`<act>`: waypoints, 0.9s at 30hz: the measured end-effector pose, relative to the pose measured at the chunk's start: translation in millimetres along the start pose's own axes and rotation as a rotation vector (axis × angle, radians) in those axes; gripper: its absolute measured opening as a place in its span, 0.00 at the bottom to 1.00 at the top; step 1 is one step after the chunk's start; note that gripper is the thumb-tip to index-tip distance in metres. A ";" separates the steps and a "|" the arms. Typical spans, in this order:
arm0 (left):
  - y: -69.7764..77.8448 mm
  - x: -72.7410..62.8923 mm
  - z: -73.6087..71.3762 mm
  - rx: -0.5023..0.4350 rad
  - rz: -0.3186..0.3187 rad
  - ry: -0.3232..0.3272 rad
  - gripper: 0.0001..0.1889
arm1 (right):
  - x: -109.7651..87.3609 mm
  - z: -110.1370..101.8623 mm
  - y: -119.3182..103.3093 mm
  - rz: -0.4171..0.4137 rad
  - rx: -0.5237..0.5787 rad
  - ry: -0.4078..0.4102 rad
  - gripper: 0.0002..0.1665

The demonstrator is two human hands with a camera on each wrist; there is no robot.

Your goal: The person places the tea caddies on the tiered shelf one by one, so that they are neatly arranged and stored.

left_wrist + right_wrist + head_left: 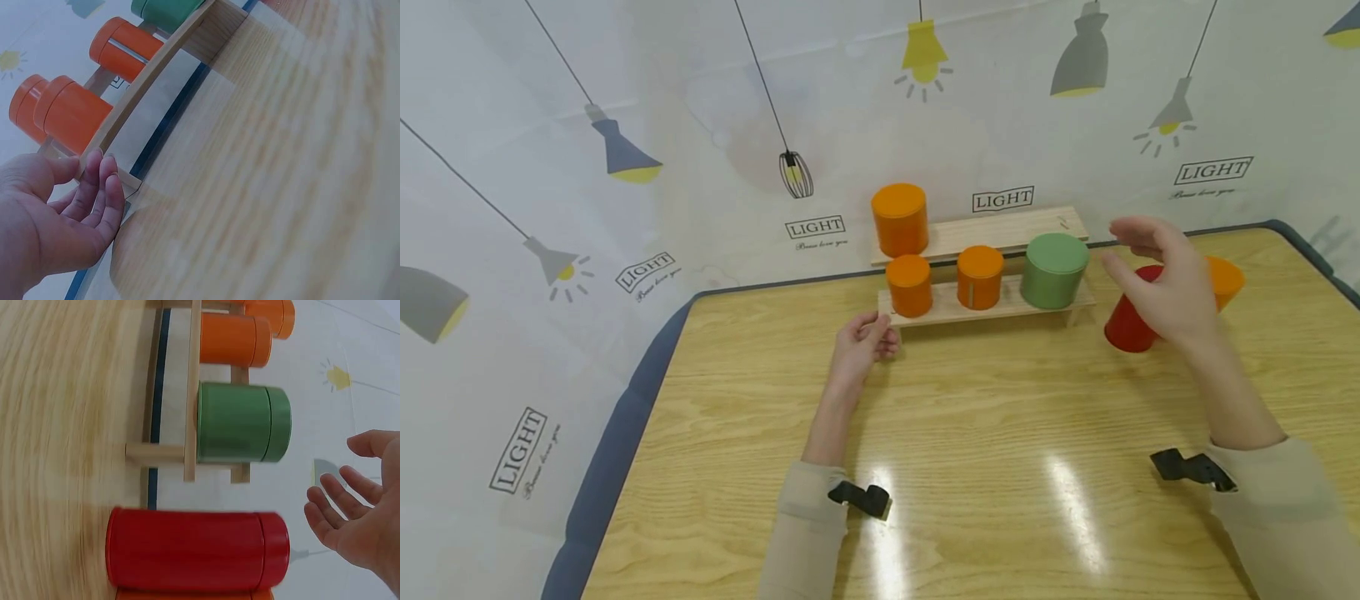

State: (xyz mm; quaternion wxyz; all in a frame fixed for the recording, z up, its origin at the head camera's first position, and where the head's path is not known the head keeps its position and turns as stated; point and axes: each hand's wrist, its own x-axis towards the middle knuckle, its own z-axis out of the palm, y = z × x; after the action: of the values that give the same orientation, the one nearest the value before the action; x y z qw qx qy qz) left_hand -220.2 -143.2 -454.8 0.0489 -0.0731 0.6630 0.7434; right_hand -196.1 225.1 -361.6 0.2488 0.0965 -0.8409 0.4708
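Note:
My left hand (857, 354) pinches the left end of the front board of a low wooden two-step shelf (945, 310), thumb above and fingers below. On that front board stand two small orange canisters (909, 287) and, at the right, a wider green canister (1054, 275). A larger orange canister (900, 221) is on the left of the back step. My right hand (1180, 287) hangs in the air with bent, spread fingers and nothing in it. It overlaps a tall red canister (187, 550) in the head view; the right wrist view shows its fingertips apart from the lid.
Another orange canister (1227, 282) stands behind the red one, partly hidden by the right hand. The light wooden table (970, 433) has a blue-grey edge along a white printed wall covering (715, 167) at the back and left.

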 end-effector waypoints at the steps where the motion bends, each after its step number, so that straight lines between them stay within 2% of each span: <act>1: 0.0 0.0 0.0 0.000 -0.002 -0.001 0.19 | -0.9 -3.9 2.8 0.014 -0.008 -0.001 0.23; 10: -0.5 0.1 0.8 -0.010 -0.002 0.008 0.18 | -6.5 -31.8 29.1 0.063 -0.073 -0.001 0.24; 19: -0.7 -1.0 0.3 0.000 -0.007 0.008 0.18 | -11.6 -54.0 54.3 0.155 -0.112 0.002 0.25; 22: -0.9 -0.9 0.6 0.001 -0.005 0.007 0.18 | -13.2 -59.0 61.5 0.192 -0.162 0.000 0.27; 27: -0.7 -0.3 0.5 0.001 -0.005 0.008 0.19 | -16.1 -68.1 69.2 0.228 -0.243 -0.048 0.32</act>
State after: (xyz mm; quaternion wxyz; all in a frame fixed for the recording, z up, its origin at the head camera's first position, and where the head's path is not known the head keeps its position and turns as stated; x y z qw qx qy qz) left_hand -219.8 -142.7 -455.3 0.0483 -0.0779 0.6634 0.7426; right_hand -187.5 318.4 -391.8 0.1836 -0.0190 -0.9027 0.3886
